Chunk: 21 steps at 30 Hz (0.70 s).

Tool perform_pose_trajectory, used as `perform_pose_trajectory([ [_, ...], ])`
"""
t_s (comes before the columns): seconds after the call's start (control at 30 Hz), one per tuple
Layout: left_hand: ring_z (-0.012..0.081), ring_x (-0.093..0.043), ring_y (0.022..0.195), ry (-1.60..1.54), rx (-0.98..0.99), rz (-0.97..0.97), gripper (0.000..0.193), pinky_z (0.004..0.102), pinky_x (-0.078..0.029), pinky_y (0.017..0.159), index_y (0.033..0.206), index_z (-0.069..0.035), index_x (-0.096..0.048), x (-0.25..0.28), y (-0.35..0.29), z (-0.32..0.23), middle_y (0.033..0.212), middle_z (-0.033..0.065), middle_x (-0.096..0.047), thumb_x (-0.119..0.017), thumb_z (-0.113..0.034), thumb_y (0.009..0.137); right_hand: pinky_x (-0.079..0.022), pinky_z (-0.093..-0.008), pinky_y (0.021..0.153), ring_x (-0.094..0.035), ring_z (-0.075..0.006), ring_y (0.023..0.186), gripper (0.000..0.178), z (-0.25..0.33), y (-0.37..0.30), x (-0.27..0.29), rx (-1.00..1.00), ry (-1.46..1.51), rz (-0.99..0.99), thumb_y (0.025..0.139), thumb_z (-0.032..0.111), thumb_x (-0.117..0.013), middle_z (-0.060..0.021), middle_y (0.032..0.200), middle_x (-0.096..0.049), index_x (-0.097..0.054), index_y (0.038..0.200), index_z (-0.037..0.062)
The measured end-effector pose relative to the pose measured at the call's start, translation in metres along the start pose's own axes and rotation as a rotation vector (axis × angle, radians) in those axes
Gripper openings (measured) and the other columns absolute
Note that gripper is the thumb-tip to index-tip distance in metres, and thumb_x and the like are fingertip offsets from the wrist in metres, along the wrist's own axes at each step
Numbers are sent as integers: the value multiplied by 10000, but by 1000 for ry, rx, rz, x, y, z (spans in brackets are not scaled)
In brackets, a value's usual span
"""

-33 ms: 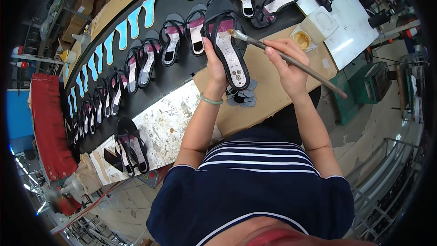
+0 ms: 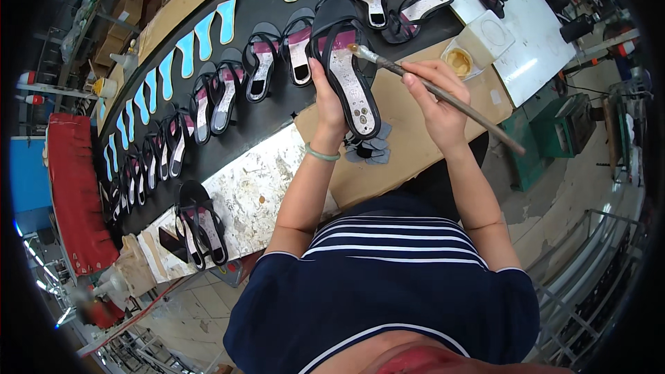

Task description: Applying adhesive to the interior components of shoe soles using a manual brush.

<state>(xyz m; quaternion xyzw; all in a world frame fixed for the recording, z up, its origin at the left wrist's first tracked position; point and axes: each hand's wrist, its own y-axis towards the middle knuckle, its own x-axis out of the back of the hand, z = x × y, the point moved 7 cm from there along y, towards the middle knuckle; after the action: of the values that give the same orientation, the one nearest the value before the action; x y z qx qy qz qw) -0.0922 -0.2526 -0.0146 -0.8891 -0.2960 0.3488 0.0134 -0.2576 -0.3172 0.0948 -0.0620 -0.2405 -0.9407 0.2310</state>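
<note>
My left hand (image 2: 330, 102) is closed around the left side of a black strappy sandal (image 2: 344, 76), holding it over the cardboard. Its pale insole faces up, with a purple band across the front part and small metal dots at the heel end. In the fingers of my right hand (image 2: 441, 102) is a long-handled brush (image 2: 478, 118). The yellowish bristle tip touches the sandal, or hovers just over it, at the right end of the purple band. Under the sandal's heel lies a small pile of grey pieces (image 2: 377, 147), partly hidden.
Right of the sandal stands an opened plastic tub (image 2: 458, 62) holding yellowish paste. Sandals (image 2: 261, 62) line the black tabletop (image 2: 242, 119), with blue insoles (image 2: 184, 54) behind them. A sandal pair (image 2: 201, 225) rests on the stained white board (image 2: 253, 180) at left.
The far end of the brush handle has dipped slightly toward me. My left hand and the sandal look almost unmoved.
</note>
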Motion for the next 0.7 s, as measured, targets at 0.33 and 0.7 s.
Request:
perform_pose_trajectory([
  [0.33,176,-629,983,-80,-35,104,735,311,-504,864,1274,-40,-548,-21,-4,2,1118,74,-642,-198,-629,1008,-519,-339,685,-648,-270,786,210,3,-8,-22,343,-241,-195,754,-21,-737,-133,919,-698,-723,963,-8],
  [0.7,186,-653,987,-107,-81,89,660,316,-536,858,1242,-56,-559,-22,-2,8,1127,77,-656,-214,-577,1029,-475,-314,609,-609,-210,720,203,-22,-3,-30,221,-234,-263,760,6,-751,-82,812,-613,-723,959,-19],
])
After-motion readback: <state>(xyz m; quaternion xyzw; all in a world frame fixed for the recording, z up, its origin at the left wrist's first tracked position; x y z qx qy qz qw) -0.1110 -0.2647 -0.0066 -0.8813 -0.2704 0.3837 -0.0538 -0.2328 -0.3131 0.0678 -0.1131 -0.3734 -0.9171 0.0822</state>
